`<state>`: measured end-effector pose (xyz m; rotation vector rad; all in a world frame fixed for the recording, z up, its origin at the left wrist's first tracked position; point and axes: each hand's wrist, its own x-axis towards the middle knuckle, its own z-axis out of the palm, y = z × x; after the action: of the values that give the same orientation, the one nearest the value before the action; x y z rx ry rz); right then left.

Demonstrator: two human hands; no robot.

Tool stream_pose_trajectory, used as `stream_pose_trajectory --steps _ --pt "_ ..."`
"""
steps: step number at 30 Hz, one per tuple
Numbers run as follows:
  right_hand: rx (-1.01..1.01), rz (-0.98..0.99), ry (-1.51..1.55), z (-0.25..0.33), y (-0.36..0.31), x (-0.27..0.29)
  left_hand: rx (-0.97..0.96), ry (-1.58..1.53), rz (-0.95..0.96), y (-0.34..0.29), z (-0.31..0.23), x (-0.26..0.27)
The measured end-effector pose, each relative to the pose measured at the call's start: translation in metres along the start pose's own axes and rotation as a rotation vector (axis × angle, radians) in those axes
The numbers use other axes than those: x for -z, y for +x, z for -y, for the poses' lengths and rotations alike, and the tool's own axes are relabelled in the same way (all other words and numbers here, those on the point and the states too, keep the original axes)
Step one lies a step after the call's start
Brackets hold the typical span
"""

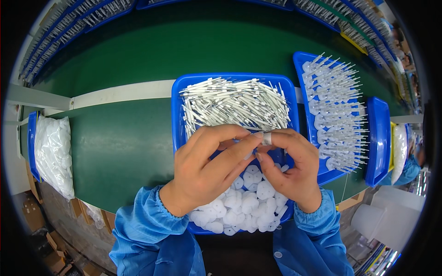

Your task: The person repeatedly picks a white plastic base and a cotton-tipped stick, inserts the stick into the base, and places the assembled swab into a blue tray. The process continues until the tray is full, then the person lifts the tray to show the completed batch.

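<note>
My left hand and my right hand meet over the middle of a blue tray. Their fingertips are pinched together, and whatever lies between them is too small and covered to make out. A pale silvery band wraps a finger of my right hand. Beyond the hands, the far half of the tray holds a heap of thin white sticks. Below them, loose translucent white discs with small holes fill the near half.
Right of the tray, a second blue tray carries rows of discs with sticks standing in them. An upturned-looking blue tray sits farther right. A clear bag of white pieces stands left on the green table. Filled blue trays line the far edge.
</note>
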<state>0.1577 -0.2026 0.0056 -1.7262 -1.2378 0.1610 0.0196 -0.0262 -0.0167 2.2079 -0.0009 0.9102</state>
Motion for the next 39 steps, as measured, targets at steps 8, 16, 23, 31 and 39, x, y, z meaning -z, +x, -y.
stream_pose_trajectory --steps 8,16,23,31,39 --pt "-0.047 0.010 0.032 0.000 -0.003 0.000 0.009 0.022 0.002 0.000 0.000 0.001" --pt "-0.023 0.044 0.171 0.008 -0.002 0.002 0.049 0.003 -0.097 0.004 -0.003 -0.003" --pt "-0.431 0.158 0.626 -0.008 0.005 0.004 -0.037 -0.010 -0.080 0.005 -0.005 -0.002" --pt "-0.503 0.132 0.839 -0.005 0.007 0.004 -0.066 -0.005 -0.005 0.004 -0.006 0.002" --pt "-0.446 0.165 0.772 -0.011 0.002 0.004 -0.031 -0.048 0.014 0.003 -0.004 0.002"
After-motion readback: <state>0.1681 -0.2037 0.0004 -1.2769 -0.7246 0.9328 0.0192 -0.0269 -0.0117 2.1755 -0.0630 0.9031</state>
